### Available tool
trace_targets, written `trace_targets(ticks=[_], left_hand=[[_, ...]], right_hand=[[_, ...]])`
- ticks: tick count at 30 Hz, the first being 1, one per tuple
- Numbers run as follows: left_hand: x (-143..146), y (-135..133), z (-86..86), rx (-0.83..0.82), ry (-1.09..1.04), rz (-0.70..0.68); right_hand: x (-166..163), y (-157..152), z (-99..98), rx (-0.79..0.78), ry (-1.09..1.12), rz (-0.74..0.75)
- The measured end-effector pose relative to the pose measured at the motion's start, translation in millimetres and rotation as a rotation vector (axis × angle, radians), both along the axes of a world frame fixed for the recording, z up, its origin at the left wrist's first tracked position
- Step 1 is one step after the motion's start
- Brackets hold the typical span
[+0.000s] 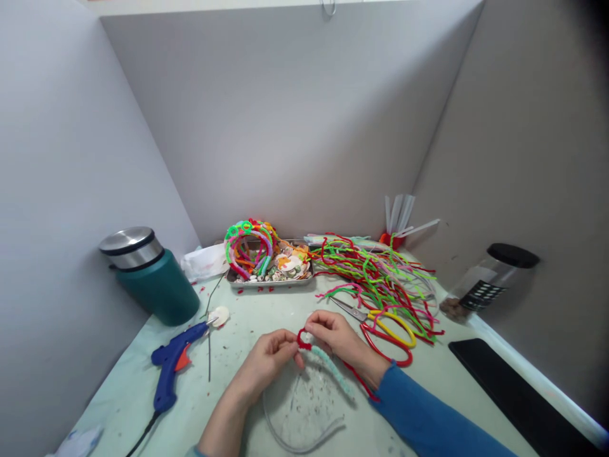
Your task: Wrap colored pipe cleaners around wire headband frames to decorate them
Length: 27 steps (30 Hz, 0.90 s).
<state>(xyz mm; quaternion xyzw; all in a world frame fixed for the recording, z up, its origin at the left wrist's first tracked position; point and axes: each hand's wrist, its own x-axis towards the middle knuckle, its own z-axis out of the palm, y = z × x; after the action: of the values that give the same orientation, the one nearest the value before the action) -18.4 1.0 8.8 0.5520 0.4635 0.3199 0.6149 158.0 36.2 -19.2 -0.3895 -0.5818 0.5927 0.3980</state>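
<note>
Near the front middle of the table, my left hand (275,357) pinches a small loop of red pipe cleaner (301,343). My right hand (340,339) closes its fingertips on the same red loop from the other side. A pale mint fuzzy strip (333,371) runs from the loop down to the right, below my right hand. More red pipe cleaner trails under my right wrist. A thin grey curved band (285,445) hangs beneath my left hand and rests on the table. Parts of the loop are hidden behind my fingers.
Left: a blue glue gun (172,365) with its tip on a white disc (219,316), and a teal flask (159,285). Back: a metal tray (271,284) holding fuzzy headbands and small pieces. Right: scissors (399,327), a pipe cleaner heap (371,270), a clear jar (490,279), a black slab (514,393).
</note>
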Motion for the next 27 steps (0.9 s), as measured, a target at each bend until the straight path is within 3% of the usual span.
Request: trace_targets(ticks=[11,21,27], left_hand=[[-1.0,4.5,-11.3,-0.009,0.132,0.092],[1.2,5.1,-5.6,-0.019,0.146,0.229],[1.5,4.2,-5.1,0.01,0.166,0.205]], right_hand=[[0.8,-4.1,8.6,0.24,-0.133,-0.022],[5.0,-11.4,13.0,0.668,-0.353,0.139],[8.6,-13.4,16.6,0.686,-0.382,0.194]])
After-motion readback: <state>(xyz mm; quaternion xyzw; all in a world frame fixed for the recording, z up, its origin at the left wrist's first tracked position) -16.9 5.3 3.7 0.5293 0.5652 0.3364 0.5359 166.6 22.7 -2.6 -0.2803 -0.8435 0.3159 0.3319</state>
